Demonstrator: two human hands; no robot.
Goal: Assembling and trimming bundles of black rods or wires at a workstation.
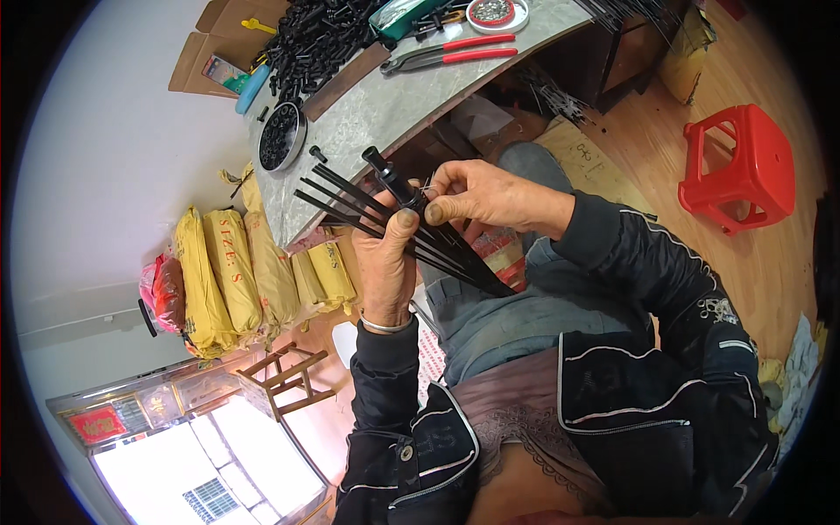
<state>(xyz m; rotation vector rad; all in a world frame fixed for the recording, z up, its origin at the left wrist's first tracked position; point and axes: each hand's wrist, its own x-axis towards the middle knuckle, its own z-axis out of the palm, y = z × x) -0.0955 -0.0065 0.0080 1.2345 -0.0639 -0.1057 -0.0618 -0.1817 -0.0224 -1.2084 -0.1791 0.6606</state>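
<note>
A bundle of thin black rods with a black tubular hub, which looks like an umbrella frame, slants across my lap. My left hand is closed round it just below the hub, its thumb pressed against the rods. Several rod ends fan out past the fingers to the left. Beside the hub, my right hand pinches a thin, pale wire between thumb and forefinger. The wire's far end is hidden among the rods.
The grey table ahead holds a heap of black plastic parts, a round dish of black rings, red-handled pliers and a dish of small metal pieces. A red stool stands right; yellow sacks lean left.
</note>
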